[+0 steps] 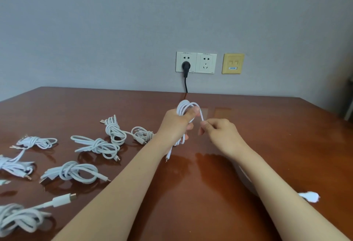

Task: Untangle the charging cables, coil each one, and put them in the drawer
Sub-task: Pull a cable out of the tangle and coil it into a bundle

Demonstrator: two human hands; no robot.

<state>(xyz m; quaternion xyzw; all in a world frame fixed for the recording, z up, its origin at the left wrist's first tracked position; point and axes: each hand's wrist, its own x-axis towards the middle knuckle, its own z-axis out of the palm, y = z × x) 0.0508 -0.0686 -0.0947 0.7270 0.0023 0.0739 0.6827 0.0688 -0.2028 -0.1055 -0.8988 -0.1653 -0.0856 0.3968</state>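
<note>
At frame centre my left hand (pixel 175 126) is clenched round a looped white cable (pixel 184 105), thumb pressed on the loops, while my right hand (pixel 219 132) just beside it pinches the strand arcing over from the top of those loops. The cable's connector (pixel 167 158) hangs below the left hand, close to the table (pixel 248 126), though I cannot tell if it touches. Other cables (pixel 97 146) lie in separate knotted bundles across the left and lower left, and a black plug (pixel 185 67) sits in the wall socket (pixel 206 63) above centre
</note>
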